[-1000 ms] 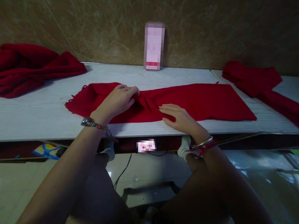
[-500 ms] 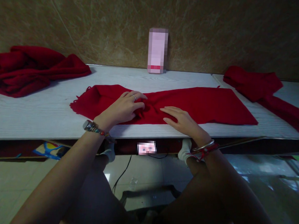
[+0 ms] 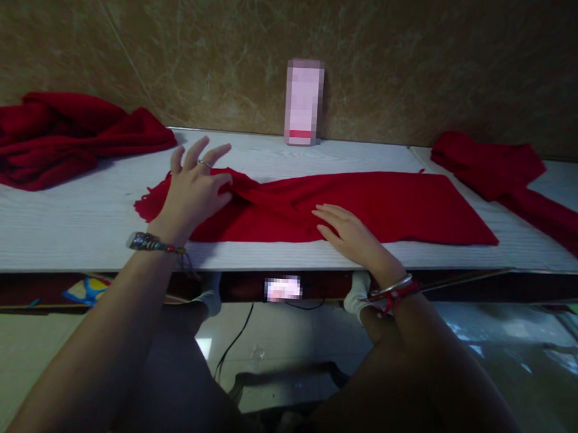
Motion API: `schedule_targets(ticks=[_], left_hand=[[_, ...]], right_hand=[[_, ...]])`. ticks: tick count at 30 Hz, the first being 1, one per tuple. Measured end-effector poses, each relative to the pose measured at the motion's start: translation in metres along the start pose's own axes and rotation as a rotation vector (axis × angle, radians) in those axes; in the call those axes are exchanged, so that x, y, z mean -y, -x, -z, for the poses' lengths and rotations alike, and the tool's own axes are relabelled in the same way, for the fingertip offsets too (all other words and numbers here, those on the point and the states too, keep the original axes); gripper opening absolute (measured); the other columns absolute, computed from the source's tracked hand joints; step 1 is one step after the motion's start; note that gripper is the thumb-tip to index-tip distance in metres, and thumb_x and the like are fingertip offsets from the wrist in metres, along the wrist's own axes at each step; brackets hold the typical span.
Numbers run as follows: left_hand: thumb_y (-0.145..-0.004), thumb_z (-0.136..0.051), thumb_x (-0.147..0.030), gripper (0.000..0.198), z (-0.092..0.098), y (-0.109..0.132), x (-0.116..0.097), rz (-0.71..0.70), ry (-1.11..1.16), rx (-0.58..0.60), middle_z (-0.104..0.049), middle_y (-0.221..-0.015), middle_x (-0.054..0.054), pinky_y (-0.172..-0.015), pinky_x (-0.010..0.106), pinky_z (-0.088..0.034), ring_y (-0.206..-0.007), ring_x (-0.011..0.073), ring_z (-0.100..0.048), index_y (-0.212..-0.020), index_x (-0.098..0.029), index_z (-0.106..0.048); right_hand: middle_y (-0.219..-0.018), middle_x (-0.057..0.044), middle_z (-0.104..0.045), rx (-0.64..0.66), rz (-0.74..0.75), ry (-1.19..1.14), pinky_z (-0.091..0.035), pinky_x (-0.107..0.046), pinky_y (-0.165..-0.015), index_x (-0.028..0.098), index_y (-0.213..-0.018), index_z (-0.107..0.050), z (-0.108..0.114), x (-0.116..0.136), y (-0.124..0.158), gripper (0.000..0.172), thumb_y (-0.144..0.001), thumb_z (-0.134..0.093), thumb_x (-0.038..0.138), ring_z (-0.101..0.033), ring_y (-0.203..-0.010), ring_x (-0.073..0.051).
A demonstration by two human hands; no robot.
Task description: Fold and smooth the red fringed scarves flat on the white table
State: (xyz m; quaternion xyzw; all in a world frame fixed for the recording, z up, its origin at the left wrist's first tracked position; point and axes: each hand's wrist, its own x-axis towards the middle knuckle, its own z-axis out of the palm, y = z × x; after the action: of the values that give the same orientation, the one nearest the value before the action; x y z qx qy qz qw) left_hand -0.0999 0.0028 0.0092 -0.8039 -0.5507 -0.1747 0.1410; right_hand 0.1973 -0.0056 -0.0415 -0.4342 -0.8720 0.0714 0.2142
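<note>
A red scarf [image 3: 377, 205] with a fringed left end lies lengthwise on the white wood-grain tabletop. Over its left part, my left hand [image 3: 191, 189] pinches the cloth between thumb and forefinger, the other fingers raised and spread. From that pinch a raised crease runs toward the scarf's middle. My right hand [image 3: 349, 236] rests flat on the near side of the middle, fingers stretched out and together. The fringe is partly hidden behind my left hand.
Crumpled red cloth [image 3: 60, 140] lies at the left, and another folded red piece [image 3: 495, 166] at the right. A pixelated pink object [image 3: 303, 104] stands against the brown marbled wall [image 3: 398, 67]. The white tabletop's [image 3: 99, 232] front edge is just before my legs.
My left hand has moved left from the scarf's middle and now lifts cloth near the fringed end. The bunching in the middle has flattened into a longer crease. My right hand stays nearly still.
</note>
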Motion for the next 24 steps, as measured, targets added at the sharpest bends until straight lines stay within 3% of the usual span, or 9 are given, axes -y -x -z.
schedule_targets(ticks=[6,10,13,17,20,24], left_hand=[[-0.081,-0.052,-0.031,0.022,0.001,0.005,0.011,0.198,0.027,-0.148,-0.025,-0.152,-0.01,-0.113,0.055,-0.008,-0.14,0.0293,-0.015,-0.1,-0.025,-0.063],[-0.074,-0.055,-0.032,0.034,0.008,0.002,0.013,0.355,0.059,-0.22,-0.027,-0.151,-0.014,-0.111,0.054,-0.006,-0.14,0.028,-0.014,-0.106,-0.026,-0.062],[-0.075,-0.053,-0.034,0.033,0.016,0.002,0.02,0.488,0.087,-0.29,-0.038,-0.146,-0.008,-0.109,0.056,-0.012,-0.137,0.0296,-0.021,-0.104,-0.023,-0.064],[-0.087,-0.039,-0.035,0.035,0.025,0.008,0.04,0.579,0.094,-0.412,-0.056,-0.13,0.0,-0.104,0.05,-0.032,-0.122,0.0274,-0.045,-0.102,-0.02,-0.066],[-0.089,-0.04,-0.034,0.035,0.018,0.011,0.044,0.418,0.107,-0.34,-0.057,-0.127,0.002,-0.104,0.043,-0.037,-0.117,0.023,-0.051,-0.113,-0.019,-0.06],[-0.087,-0.036,-0.016,0.047,-0.013,0.005,0.032,-0.019,0.096,0.049,-0.045,-0.141,0.007,-0.106,0.045,-0.035,-0.131,0.0244,-0.037,-0.132,-0.018,-0.046]], right_hand=[[-0.132,-0.01,-0.057,0.008,-0.024,-0.026,-0.036,-0.047,-0.108,0.019,-0.129,-0.054,0.002,0.0,0.0,0.042,-0.089,-0.044,0.027,-0.048,-0.125,-0.022],[-0.133,-0.01,-0.056,0.003,-0.036,-0.038,-0.037,-0.049,-0.106,0.021,-0.132,-0.051,0.002,-0.001,0.0,0.044,-0.089,-0.044,0.028,-0.048,-0.125,-0.023],[-0.134,-0.009,-0.055,0.006,-0.028,-0.043,-0.035,-0.05,-0.107,0.021,-0.133,-0.05,0.002,-0.001,0.0,0.045,-0.089,-0.044,0.028,-0.047,-0.126,-0.023],[-0.135,-0.011,-0.054,0.029,-0.044,-0.025,-0.031,-0.049,-0.11,0.018,-0.131,-0.051,0.004,0.001,0.0,0.044,-0.088,-0.046,0.028,-0.046,-0.127,-0.022],[-0.135,-0.013,-0.053,0.043,-0.062,-0.009,-0.031,-0.046,-0.111,0.014,-0.13,-0.052,0.005,0.004,0.0,0.045,-0.088,-0.048,0.028,-0.046,-0.128,-0.023],[-0.134,-0.013,-0.054,0.022,-0.056,0.006,-0.033,-0.047,-0.109,0.015,-0.13,-0.052,0.003,0.004,0.0,0.045,-0.088,-0.048,0.028,-0.046,-0.127,-0.024]])
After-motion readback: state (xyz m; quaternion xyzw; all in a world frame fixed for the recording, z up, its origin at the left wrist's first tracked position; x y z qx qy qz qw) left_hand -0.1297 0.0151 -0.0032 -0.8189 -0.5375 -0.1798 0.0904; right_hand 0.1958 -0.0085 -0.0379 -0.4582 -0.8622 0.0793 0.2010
